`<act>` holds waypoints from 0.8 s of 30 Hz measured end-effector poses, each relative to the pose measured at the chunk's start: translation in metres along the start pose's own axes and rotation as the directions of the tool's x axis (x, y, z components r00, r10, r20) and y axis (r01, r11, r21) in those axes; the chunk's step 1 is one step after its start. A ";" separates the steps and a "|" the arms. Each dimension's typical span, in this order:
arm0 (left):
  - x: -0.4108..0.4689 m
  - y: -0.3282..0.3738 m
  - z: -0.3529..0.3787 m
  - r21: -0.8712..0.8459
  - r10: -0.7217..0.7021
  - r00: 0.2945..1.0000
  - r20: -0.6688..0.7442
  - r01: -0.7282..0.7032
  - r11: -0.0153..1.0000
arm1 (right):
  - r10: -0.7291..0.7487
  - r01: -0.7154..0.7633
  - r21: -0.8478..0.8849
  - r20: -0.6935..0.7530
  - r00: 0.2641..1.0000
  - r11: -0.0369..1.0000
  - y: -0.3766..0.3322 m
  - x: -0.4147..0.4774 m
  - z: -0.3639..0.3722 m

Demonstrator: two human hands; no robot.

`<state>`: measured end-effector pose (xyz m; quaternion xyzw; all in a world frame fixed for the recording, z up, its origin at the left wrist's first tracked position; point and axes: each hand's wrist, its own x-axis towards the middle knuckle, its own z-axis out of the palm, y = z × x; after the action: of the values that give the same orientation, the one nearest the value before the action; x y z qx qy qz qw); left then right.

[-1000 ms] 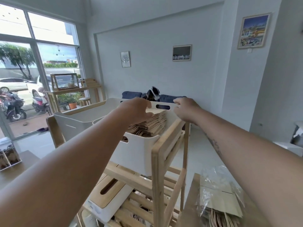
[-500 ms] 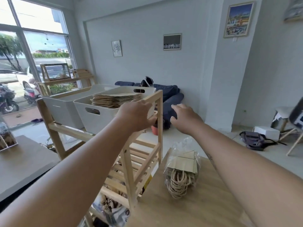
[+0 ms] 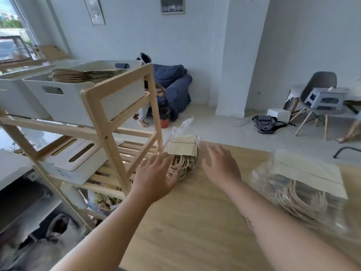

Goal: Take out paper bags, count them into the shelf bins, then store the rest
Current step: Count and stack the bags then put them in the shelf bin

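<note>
A clear plastic pack of brown paper bags (image 3: 182, 151) with twine handles lies at the far left corner of the wooden table (image 3: 195, 222). My left hand (image 3: 154, 175) hovers open at its left side, fingers spread over the handles. Spread just right of the pack, my right hand (image 3: 220, 165) holds nothing. A second, larger plastic pack of bags (image 3: 304, 184) lies at the table's right. On the wooden shelf (image 3: 103, 122), a white bin (image 3: 78, 98) holds a stack of flat paper bags (image 3: 86, 74).
Another white bin (image 3: 13, 98) stands left of the first on the top tier. A white box with a wooden slotted lid (image 3: 72, 157) sits on the middle tier. A blue sofa (image 3: 172, 89), a chair (image 3: 316, 94) and a bag (image 3: 263, 123) are beyond the table.
Both hands have left the white bin on the shelf and dropped down to the plastic pack on the table. The view has tilted down and to the right.
</note>
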<state>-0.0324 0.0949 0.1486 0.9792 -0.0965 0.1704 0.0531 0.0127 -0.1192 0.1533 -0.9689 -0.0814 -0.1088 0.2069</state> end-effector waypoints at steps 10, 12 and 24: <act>-0.082 -0.013 0.122 -0.060 -0.004 0.944 0.331 0.026 0.998 | 0.235 -0.173 -0.212 0.317 0.919 0.962 0.048 -0.119 0.111; -0.089 -0.020 0.134 -0.084 0.014 0.933 0.358 0.017 0.996 | 0.267 -0.197 -0.239 0.311 0.912 0.951 0.047 -0.124 0.125; -0.072 0.001 0.173 -0.258 0.306 0.885 0.352 -0.222 0.940 | 0.503 -0.482 -0.206 0.066 0.862 0.852 0.058 -0.164 0.135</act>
<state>-0.0432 0.0827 -0.0381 0.9597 -0.2555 -0.0320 0.1125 -0.1092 -0.1334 -0.0290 -0.9767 0.1681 -0.0020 0.1333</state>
